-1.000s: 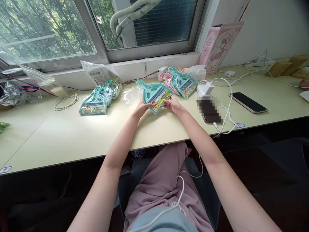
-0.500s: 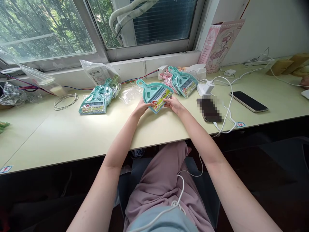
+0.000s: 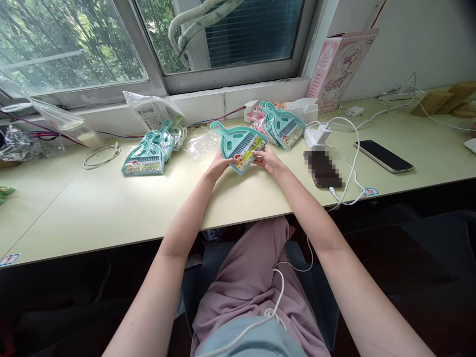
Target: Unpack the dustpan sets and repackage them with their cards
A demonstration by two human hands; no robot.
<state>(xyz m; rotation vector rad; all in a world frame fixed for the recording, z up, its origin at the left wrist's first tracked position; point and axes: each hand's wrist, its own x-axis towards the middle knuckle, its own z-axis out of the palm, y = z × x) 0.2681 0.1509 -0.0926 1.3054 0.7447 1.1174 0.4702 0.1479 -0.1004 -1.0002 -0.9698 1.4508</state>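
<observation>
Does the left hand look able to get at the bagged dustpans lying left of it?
Probably yes, after letting go: the left hand helps hold a teal dustpan, but nothing seems to block its way to the bagged dustpans.

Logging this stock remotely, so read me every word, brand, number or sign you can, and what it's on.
None reads with certainty.
Bright yellow-green label on the held teal plastic dustpan: characters too blurred.
Labels on bagged teal plastic dustpans either side: too small.
Tall pink cardboard box: lettering too small.
Clear plastic bag: dark print too small.
White, blue-bordered stickers on the pale-yellow table: red marks unclear.
</observation>
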